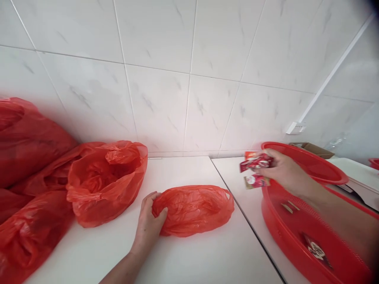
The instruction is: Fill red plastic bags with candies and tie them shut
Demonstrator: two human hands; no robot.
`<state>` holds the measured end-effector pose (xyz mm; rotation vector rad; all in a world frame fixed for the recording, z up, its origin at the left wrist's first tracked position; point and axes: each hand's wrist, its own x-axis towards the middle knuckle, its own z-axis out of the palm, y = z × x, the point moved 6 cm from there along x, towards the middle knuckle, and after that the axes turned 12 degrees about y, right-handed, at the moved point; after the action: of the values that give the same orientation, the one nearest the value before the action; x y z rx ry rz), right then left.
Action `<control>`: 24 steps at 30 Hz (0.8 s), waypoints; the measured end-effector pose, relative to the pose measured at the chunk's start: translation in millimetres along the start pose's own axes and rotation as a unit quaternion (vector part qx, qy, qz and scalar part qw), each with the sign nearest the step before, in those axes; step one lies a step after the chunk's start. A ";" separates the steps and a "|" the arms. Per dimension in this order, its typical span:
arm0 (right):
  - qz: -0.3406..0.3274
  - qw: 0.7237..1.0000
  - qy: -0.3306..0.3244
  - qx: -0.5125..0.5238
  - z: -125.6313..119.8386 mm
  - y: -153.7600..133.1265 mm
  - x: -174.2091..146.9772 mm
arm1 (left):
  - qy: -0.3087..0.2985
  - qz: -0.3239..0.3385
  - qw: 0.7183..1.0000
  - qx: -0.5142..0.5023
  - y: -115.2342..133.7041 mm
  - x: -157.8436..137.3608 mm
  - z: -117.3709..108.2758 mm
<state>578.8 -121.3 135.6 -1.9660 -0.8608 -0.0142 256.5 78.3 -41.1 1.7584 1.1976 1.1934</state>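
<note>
My left hand (151,219) grips the left rim of a red plastic bag (192,211), thumb inside and fingers outside. The bag lies with its mouth spread on the white table. Off to the right, my right hand (280,167) is closed around several small red printed packets (257,162), one of them hanging lower with a gold edge. That hand is above the edge of a large red plastic basket (275,232). In the basket lie a dark packet with white print (316,250) and small tan pieces (290,206).
Filled red bags (32,146) crowd the left side, and an open-topped red bag (103,185) stands nearest. A second red basket (308,161), a cardboard box (314,150) and a white lidded container (358,177) are at the right. Tiled wall (160,98) runs behind.
</note>
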 end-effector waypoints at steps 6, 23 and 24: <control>0.007 0.973 -0.159 0.167 134.6 -43.0 -38.9 | 0.010 0.006 1.000 -0.029 -4.1 1.0 0.7; -0.039 0.974 -0.119 -0.190 41.1 5.6 -32.3 | 0.002 0.031 0.999 -0.020 -2.8 3.4 2.4; -0.032 0.972 -0.088 -0.218 19.7 25.3 -28.2 | 0.002 0.028 0.999 -0.018 -2.6 3.7 2.2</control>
<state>565.7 -129.4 95.9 -2.3736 -1.1092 -0.0720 258.3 82.6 -43.0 1.7743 1.1281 1.2434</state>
